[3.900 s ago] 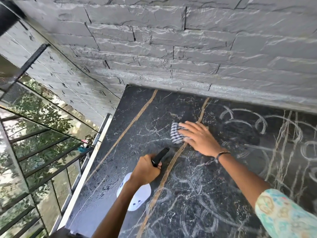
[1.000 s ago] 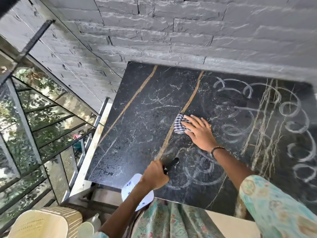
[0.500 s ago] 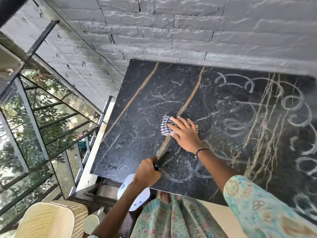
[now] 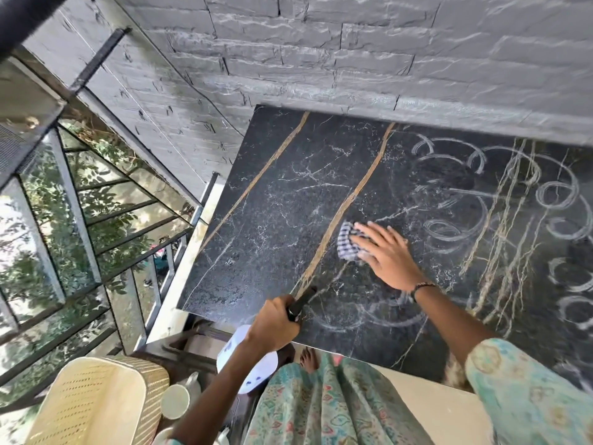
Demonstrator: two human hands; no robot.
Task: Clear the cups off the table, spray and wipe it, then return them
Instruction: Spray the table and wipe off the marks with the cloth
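Observation:
My right hand [image 4: 386, 256] lies flat on a blue-and-white checked cloth [image 4: 347, 241], pressing it onto the black marble table [image 4: 276, 200] beside a tan vein. White swirl streaks cover the table's right half. My left hand [image 4: 274, 324] is closed around the black head of a white spray bottle [image 4: 248, 364], held over the table's near edge. Two pale cups [image 4: 176, 401] stand low at the bottom left, off the table; part of them is hidden by my left arm.
A grey stone-brick wall [image 4: 353, 53] runs along the table's far side. A glass and metal railing [image 4: 80, 220] is to the left. A cream perforated plastic chair [image 4: 96, 403] stands at the lower left, next to the cups.
My right hand has slid the cloth rightward, back across the tan vein. The left hand keeps the spray bottle at the near edge. The view has shifted slightly.

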